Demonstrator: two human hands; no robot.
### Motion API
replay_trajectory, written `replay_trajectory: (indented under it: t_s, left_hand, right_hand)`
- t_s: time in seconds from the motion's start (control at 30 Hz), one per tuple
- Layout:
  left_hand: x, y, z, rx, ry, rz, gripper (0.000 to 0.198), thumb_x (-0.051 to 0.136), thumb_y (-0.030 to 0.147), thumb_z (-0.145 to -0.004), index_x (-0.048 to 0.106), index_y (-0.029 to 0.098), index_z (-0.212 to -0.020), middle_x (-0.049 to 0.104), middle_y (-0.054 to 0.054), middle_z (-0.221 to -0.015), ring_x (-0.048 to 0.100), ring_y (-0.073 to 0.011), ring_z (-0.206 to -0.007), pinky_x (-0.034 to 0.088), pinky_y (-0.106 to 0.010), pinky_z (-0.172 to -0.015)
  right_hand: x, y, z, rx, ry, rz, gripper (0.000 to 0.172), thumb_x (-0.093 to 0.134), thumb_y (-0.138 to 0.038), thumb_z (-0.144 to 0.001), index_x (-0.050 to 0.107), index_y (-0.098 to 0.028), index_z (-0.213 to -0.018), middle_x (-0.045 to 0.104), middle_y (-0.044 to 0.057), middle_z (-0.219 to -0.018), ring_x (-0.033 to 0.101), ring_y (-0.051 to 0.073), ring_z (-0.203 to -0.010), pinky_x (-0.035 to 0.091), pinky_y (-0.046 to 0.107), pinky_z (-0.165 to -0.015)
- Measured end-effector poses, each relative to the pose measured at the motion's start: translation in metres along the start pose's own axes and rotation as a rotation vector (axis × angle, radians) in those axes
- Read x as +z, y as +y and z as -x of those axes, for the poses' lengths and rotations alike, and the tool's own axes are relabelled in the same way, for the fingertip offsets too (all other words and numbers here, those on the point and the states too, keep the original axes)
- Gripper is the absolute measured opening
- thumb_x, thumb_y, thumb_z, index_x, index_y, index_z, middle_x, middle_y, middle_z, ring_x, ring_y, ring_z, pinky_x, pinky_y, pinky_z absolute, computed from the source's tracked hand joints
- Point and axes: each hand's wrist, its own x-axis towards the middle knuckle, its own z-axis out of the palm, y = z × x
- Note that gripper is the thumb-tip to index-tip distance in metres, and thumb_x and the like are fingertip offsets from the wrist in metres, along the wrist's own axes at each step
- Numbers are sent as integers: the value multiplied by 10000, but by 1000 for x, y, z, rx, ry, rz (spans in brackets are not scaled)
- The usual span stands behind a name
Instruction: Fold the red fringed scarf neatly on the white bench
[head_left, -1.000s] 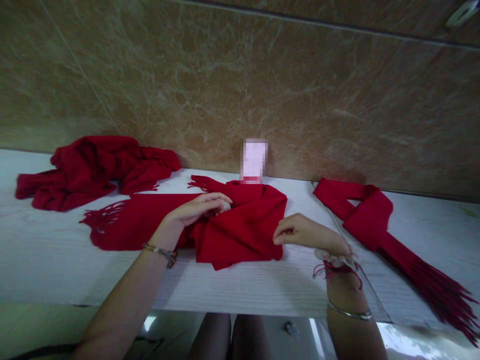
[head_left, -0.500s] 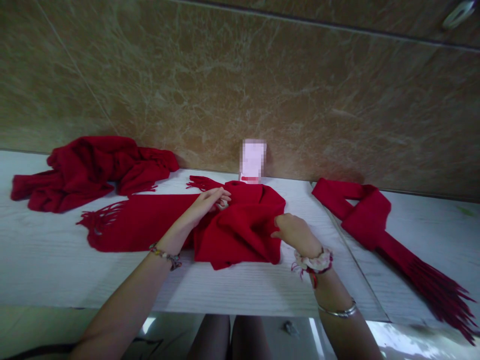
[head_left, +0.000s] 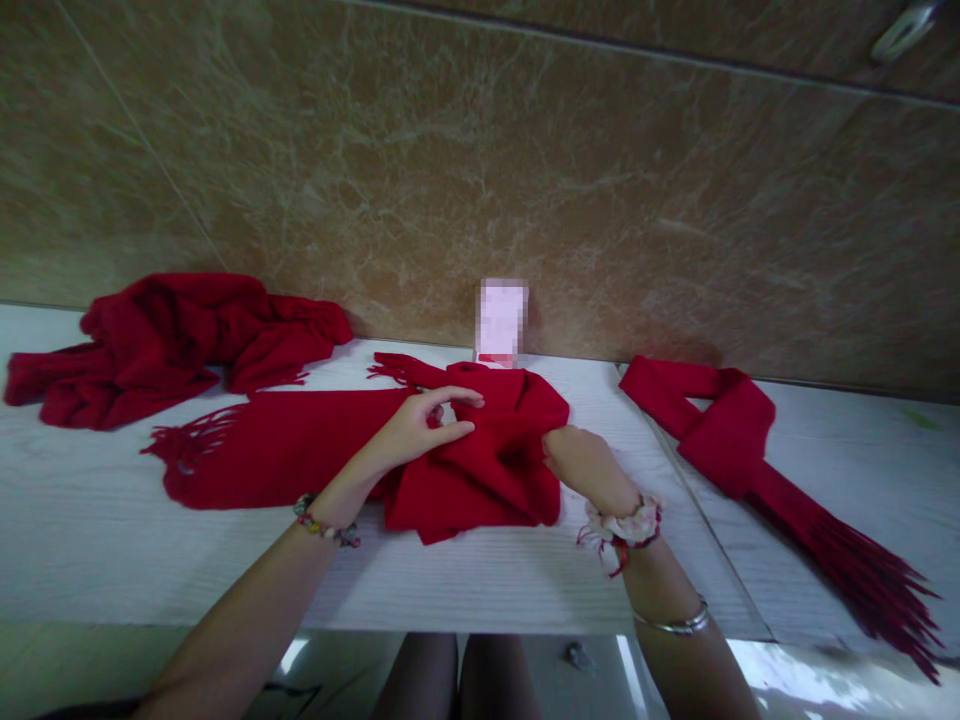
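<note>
A red fringed scarf (head_left: 285,445) lies partly folded on the white table in front of me, its fringe to the left and a rumpled, layered part under my hands. Over the middle of the folds is my left hand (head_left: 420,425), thumb and fingers spread apart, with nothing seen between them. My right hand (head_left: 589,465) is at the right edge of the folded part, its fingers curled in on the red cloth; the fingertips are mostly hidden.
To the left lies a crumpled red scarf (head_left: 172,340). Another red scarf (head_left: 731,440), looped with its fringe pointing toward me, rests on the right across a seam. A blurred pale card (head_left: 501,318) leans against the brown marbled wall (head_left: 375,180) behind the white table (head_left: 247,570).
My left hand has opened from a closed pinch, thumb and fingers now apart, and sits slightly further right. My right hand's fingers have curled in more at the scarf's edge.
</note>
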Motion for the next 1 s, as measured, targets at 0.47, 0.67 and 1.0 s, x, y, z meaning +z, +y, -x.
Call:
replay_trajectory:
  t_s: [0.47, 0.67, 1.0]
  left_hand:
    - [-17, -22, -3, -257, -134, -265, 198, 515, 158, -604, 639, 184, -756, 582, 27, -620, 517, -124, -587, 408, -226, -585]
    - [-15, -17, -3, -195, -182, -161, 367, 478, 82, -574, 636, 194, -886, 651, -11, -936, 571, -153, -824, 426, -268, -785]
    - [-7, -26, -5, -253, -266, -174, 294, 483, 104, -656, 689, 214, -835, 693, -9, -917, 602, -160, -856, 408, -272, -835]
  right_hand:
    - [-8, 27, -2, 212, 274, -258, 189, 452, -223, -763, 637, -198, -735, 662, 50, -729, 581, 162, -670, 335, 237, -535]
    - [-11, 25, 0, 128, 367, -533, 119, 529, -221, -704, 628, -188, -650, 567, -21, -519, 490, 113, -509, 328, 220, -513]
    - [-14, 24, 5, -21, 496, -851, 130, 535, -257, -686, 607, -166, -625, 509, -36, -500, 421, 91, -479, 314, 211, -476]
